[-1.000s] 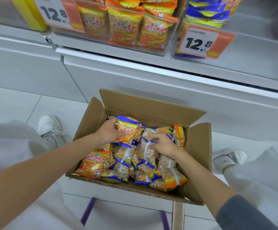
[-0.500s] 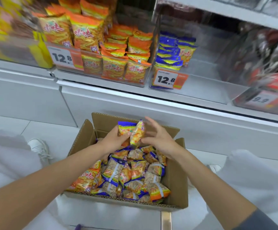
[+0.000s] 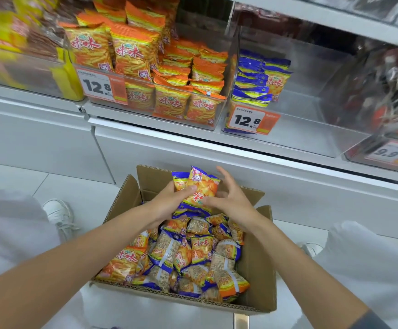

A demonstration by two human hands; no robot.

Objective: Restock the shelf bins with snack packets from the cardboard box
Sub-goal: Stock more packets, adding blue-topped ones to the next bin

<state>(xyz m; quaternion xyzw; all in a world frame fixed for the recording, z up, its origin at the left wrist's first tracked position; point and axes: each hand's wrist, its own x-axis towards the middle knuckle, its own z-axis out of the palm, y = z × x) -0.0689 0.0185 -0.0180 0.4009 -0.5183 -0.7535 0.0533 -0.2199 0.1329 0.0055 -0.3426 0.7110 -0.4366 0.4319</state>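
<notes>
Held in the left hand (image 3: 167,205), thumb curled over the front, is a small bunch of snack packets (image 3: 199,186), raised above the far end of the cardboard box (image 3: 257,269). The right hand (image 3: 231,200) is laid against them, fingers spread. Loose packets (image 3: 193,252) are piled in the box. On the shelf above, an orange-packet bin (image 3: 188,125) is set left of a blue-packet bin (image 3: 295,129).

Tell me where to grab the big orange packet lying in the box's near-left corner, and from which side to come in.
Likely the far top seam, from straight above. The big orange packet lies face up against the left wall of the cardboard box, with small packets overlapping its right edge, so neither side is open.
</notes>
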